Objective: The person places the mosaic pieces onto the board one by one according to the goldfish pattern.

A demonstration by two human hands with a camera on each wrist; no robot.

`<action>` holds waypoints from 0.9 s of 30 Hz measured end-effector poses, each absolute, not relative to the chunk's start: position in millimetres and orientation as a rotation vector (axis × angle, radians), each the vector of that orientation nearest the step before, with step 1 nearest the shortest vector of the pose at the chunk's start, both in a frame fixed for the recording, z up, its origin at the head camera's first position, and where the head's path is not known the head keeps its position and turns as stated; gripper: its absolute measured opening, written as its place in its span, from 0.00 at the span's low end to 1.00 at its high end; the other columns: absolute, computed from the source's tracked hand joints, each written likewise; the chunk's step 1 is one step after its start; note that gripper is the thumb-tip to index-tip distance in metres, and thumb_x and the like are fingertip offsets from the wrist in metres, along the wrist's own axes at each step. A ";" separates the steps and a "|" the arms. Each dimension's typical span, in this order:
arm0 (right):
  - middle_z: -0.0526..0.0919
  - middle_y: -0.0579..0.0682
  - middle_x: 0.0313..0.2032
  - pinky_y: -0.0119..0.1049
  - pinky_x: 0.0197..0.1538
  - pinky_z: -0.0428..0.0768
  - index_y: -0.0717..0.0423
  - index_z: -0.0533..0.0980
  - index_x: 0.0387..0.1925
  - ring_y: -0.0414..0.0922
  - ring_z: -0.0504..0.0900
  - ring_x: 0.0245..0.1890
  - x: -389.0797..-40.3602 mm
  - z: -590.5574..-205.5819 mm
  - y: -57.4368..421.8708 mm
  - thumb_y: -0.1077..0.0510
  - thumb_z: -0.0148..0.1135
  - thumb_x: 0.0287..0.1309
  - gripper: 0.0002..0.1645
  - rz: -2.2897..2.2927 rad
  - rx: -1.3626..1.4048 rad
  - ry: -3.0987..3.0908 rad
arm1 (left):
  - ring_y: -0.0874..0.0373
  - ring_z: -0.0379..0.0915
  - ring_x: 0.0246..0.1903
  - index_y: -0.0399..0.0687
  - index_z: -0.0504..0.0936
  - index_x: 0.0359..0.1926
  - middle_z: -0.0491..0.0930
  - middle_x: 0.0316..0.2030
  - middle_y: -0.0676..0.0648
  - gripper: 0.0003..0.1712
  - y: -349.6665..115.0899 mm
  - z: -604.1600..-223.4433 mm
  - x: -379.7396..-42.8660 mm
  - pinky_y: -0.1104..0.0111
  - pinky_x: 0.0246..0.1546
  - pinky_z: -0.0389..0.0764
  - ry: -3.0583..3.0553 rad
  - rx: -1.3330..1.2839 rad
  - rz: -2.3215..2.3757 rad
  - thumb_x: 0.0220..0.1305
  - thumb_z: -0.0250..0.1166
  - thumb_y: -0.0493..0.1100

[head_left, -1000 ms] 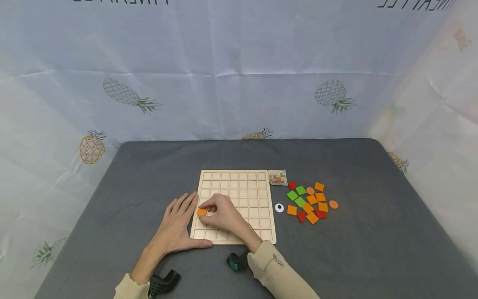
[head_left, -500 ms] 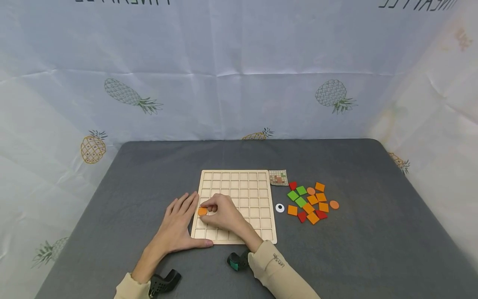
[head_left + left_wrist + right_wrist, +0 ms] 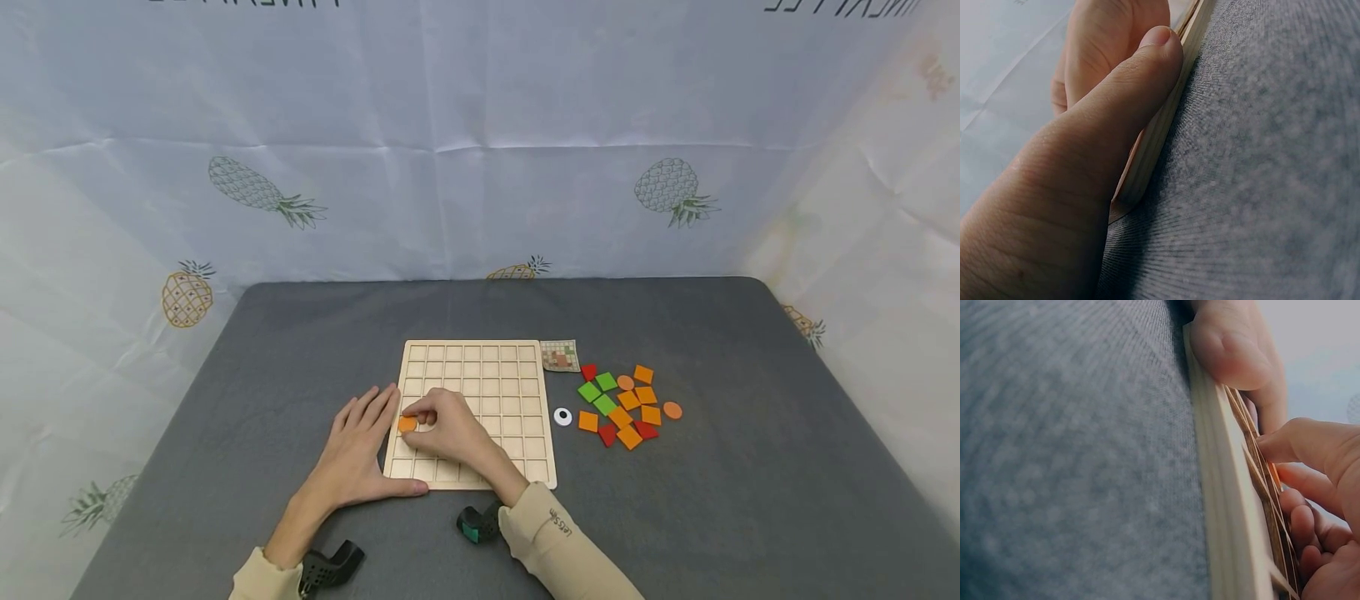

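Note:
A wooden grid board point(image 3: 491, 387) lies on the dark grey table in the head view. My right hand point(image 3: 447, 429) reaches over it and pinches a small orange disc point(image 3: 407, 424) between thumb and index finger, at a cell in the leftmost column. The right wrist view shows a thin orange edge point(image 3: 1275, 477) by those fingertips, low against the board. My left hand point(image 3: 354, 458) rests at the board's front left corner, fingers straight along the left side, thumb along the front edge. In the left wrist view the left thumb point(image 3: 1147, 69) touches the board's side.
Right of the board lie loose orange squares point(image 3: 629, 437), green pieces point(image 3: 589, 392), red triangles point(image 3: 607, 436) and orange discs point(image 3: 672, 410). A white ring-like piece point(image 3: 562, 417) sits nearer the board. A small printed pattern card point(image 3: 560, 356) lies at its back right corner.
The orange disc looks rounder between the right fingertips than a second ago, when it appeared squarer. Both hands keep their places, and the board and loose pieces lie as before.

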State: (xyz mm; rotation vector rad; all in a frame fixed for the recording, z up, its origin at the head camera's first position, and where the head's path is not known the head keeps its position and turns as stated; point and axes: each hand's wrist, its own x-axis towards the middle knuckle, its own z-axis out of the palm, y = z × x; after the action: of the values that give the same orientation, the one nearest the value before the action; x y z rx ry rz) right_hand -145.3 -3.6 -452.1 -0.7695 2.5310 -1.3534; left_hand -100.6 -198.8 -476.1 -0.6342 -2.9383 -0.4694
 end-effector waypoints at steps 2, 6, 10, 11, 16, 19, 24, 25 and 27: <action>0.82 0.50 0.28 0.22 0.32 0.68 0.60 0.88 0.44 0.32 0.68 0.26 -145.4 -451.8 -3.7 0.64 0.72 0.52 0.15 -1.351 -0.771 2.533 | 0.38 0.52 0.77 0.40 0.54 0.80 0.58 0.79 0.39 0.79 -198.8 -476.1 -100.7 0.42 0.74 0.52 -2.938 -0.633 -0.469 0.40 0.64 0.88; 0.82 0.50 0.28 0.22 0.31 0.68 0.60 0.88 0.45 0.31 0.67 0.25 -145.2 -451.4 -3.3 0.64 0.72 0.52 0.16 -1.363 -0.757 2.526 | 0.38 0.52 0.77 0.40 0.54 0.80 0.58 0.79 0.39 0.79 -198.5 -476.1 -100.8 0.42 0.74 0.53 -2.938 -0.633 -0.467 0.40 0.64 0.88; 0.82 0.51 0.28 0.22 0.30 0.70 0.60 0.87 0.48 0.31 0.68 0.23 -144.9 -448.3 0.6 0.62 0.73 0.54 0.18 -1.430 -0.728 2.492 | 0.38 0.52 0.77 0.40 0.54 0.80 0.58 0.79 0.39 0.79 -198.4 -476.6 -100.7 0.41 0.74 0.53 -2.940 -0.632 -0.475 0.40 0.65 0.88; 0.82 0.51 0.28 0.22 0.30 0.70 0.60 0.87 0.48 0.31 0.69 0.23 -145.0 -446.7 2.5 0.61 0.73 0.55 0.18 -1.453 -0.727 2.483 | 0.38 0.52 0.77 0.41 0.54 0.80 0.58 0.79 0.39 0.79 -198.5 -476.7 -100.6 0.41 0.74 0.52 -2.942 -0.631 -0.479 0.40 0.65 0.87; 0.80 0.50 0.25 0.23 0.29 0.70 0.60 0.85 0.52 0.31 0.69 0.22 -145.9 -433.7 18.3 0.58 0.73 0.59 0.19 -1.555 -0.737 2.452 | 0.38 0.49 0.78 0.41 0.52 0.81 0.57 0.79 0.40 0.79 -198.6 -475.2 -99.9 0.41 0.75 0.50 -2.971 -0.622 -0.496 0.38 0.69 0.84; 0.78 0.49 0.24 0.24 0.27 0.70 0.60 0.85 0.53 0.32 0.69 0.21 -146.9 -424.8 29.4 0.56 0.72 0.61 0.20 -1.584 -0.752 2.456 | 0.39 0.48 0.79 0.41 0.52 0.81 0.56 0.79 0.40 0.80 -198.9 -474.0 -99.8 0.42 0.76 0.49 -2.985 -0.613 -0.491 0.38 0.70 0.83; 0.77 0.48 0.23 0.25 0.27 0.67 0.59 0.85 0.54 0.34 0.67 0.20 -147.2 -414.3 48.0 0.56 0.71 0.62 0.20 -1.581 -0.750 2.485 | 0.39 0.48 0.78 0.41 0.52 0.81 0.57 0.79 0.40 0.80 -198.1 -473.2 -99.7 0.43 0.75 0.49 -2.986 -0.608 -0.498 0.38 0.70 0.84; 0.77 0.47 0.23 0.25 0.28 0.67 0.58 0.84 0.54 0.34 0.67 0.20 -147.1 -413.2 52.0 0.56 0.71 0.62 0.20 -1.573 -0.742 2.492 | 0.39 0.48 0.78 0.41 0.52 0.81 0.57 0.79 0.40 0.80 -197.9 -473.4 -99.9 0.43 0.75 0.49 -2.984 -0.608 -0.500 0.38 0.70 0.84; 0.76 0.46 0.23 0.26 0.28 0.66 0.56 0.85 0.54 0.34 0.66 0.20 -146.0 -411.0 60.8 0.55 0.71 0.62 0.20 -1.557 -0.724 2.514 | 0.39 0.48 0.79 0.41 0.51 0.81 0.56 0.79 0.40 0.80 -197.4 -473.2 -100.1 0.42 0.75 0.49 -2.990 -0.606 -0.504 0.38 0.70 0.84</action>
State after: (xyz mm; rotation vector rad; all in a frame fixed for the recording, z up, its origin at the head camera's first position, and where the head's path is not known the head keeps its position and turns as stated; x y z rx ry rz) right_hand -146.0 60.8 -411.0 -0.7239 2.5143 -1.5568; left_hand -100.1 -197.4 -473.2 -0.6057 -2.9904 -0.5042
